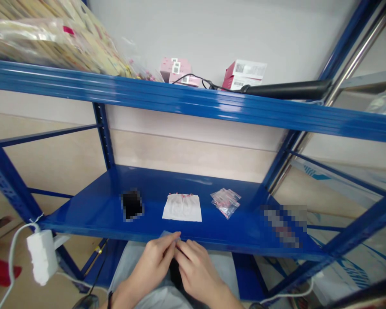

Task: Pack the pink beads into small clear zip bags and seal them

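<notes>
My left hand (159, 255) and my right hand (193, 262) meet at the front edge of the blue shelf, fingertips pinched together. Between them is a small clear plastic bag (166, 234), mostly hidden by the fingers; only a corner shows past my left hand. Just beyond lies a white sheet (182, 208), like paper or cloth, with small pink-red bits (186, 195) along its far edge. To its right is a little pile of clear plastic bags (225, 202) with pink-red contents.
A blurred black object (132, 204) lies left on the shelf board (154, 184), a pixelated item (283, 227) right. The upper shelf beam (180, 103) crosses ahead, with pink boxes (244, 74) and a black rod-like thing (289, 89) above. A white power strip (41, 257) hangs left.
</notes>
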